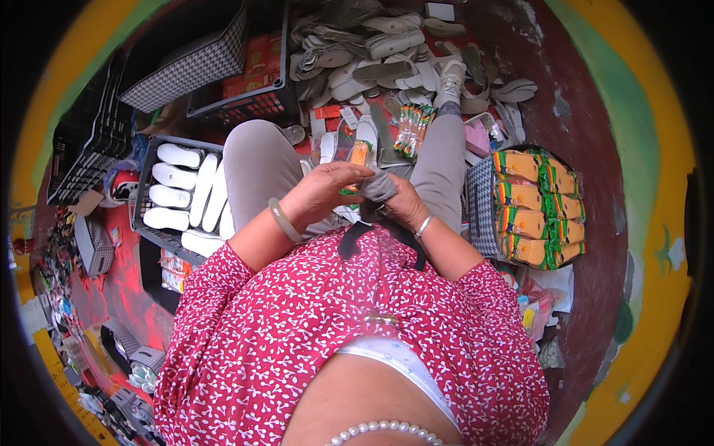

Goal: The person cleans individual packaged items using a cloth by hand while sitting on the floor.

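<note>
In front of my lap, both hands meet at a bunched grey cloth (379, 187). My right hand (407, 204) is closed around its right side. From the left, my left hand (326, 192) reaches it with fingers and thumb curved toward its edge, gripping it there. The cloth's exact kind does not show. Just beyond my left fingertips lies an orange and green packet (360, 153). Several similar orange packets (413, 130) lie farther off between my feet, beside white and grey insoles (383, 123).
A dark crate with white insoles (172, 176) stands left of my knee. At my right, a checkered box (483, 212) holds rows of orange packages (522, 223). A heap of insoles (372, 56) spreads at the far side. Black crates (286, 97) stand far left.
</note>
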### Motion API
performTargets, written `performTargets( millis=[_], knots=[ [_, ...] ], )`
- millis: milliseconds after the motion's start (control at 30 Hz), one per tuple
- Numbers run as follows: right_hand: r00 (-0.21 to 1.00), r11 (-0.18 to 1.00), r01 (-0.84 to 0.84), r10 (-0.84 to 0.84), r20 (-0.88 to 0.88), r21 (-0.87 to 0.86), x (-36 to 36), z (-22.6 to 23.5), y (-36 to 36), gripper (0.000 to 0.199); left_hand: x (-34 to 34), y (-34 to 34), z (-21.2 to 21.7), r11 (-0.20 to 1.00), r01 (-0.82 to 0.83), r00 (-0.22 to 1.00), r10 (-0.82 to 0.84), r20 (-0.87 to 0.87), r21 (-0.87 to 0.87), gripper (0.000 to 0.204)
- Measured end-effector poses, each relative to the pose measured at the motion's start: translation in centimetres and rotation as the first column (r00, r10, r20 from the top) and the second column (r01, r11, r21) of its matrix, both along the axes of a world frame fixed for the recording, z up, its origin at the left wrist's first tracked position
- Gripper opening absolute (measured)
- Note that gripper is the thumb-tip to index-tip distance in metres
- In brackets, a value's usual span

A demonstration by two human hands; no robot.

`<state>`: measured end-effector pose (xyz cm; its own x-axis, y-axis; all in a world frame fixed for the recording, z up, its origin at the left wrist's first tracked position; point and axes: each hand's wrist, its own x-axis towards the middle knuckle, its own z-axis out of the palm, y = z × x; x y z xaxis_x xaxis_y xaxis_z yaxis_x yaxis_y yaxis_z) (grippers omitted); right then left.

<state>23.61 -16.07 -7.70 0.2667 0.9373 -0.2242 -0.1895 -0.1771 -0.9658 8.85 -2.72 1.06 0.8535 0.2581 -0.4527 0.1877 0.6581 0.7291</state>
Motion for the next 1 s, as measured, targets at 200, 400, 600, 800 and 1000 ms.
performTargets(
  millis=[200, 400, 600, 800, 1000],
  knots=[
    [0.995, 0.96, -0.066, 0.042, -0.093, -0.274, 6.1, -2.0, 1.3, 0.052, -2.8, 8.9, 1.6, 0.722, -0.35, 0.935, 0.309, 0.173, 0.597, 0.025],
    [0.975, 0.788, -0.223, 0.17, -0.145, -0.573, 7.9, -7.7, 8.0, 0.053, -3.1, 11.2, 1.9, 0.096, -0.282, 0.931, 0.27, 0.247, 0.955, 0.018],
    [0.545, 0.472, -0.198, 0.781, 0.304, -0.859, 8.8, -21.0, 11.7, 0.072, -2.2, 10.9, 2.7, 0.067, -0.172, 0.975, 0.155, 0.16, 0.983, 0.016],
    [0.963, 0.542, 0.078, 0.177, 0.204, -0.837, 9.0, -28.0, 13.5, 0.048, -1.7, 11.0, 3.0, 0.097, -0.122, 0.983, 0.153, 0.106, 0.988, 0.018],
    [0.955, 0.457, 0.217, 0.085, 0.285, -0.863, 8.5, -34.7, 14.1, 0.054, -1.2, 11.9, 2.9, 0.119, -0.086, 0.992, 0.099, 0.074, 0.989, 0.019]
  ],
)
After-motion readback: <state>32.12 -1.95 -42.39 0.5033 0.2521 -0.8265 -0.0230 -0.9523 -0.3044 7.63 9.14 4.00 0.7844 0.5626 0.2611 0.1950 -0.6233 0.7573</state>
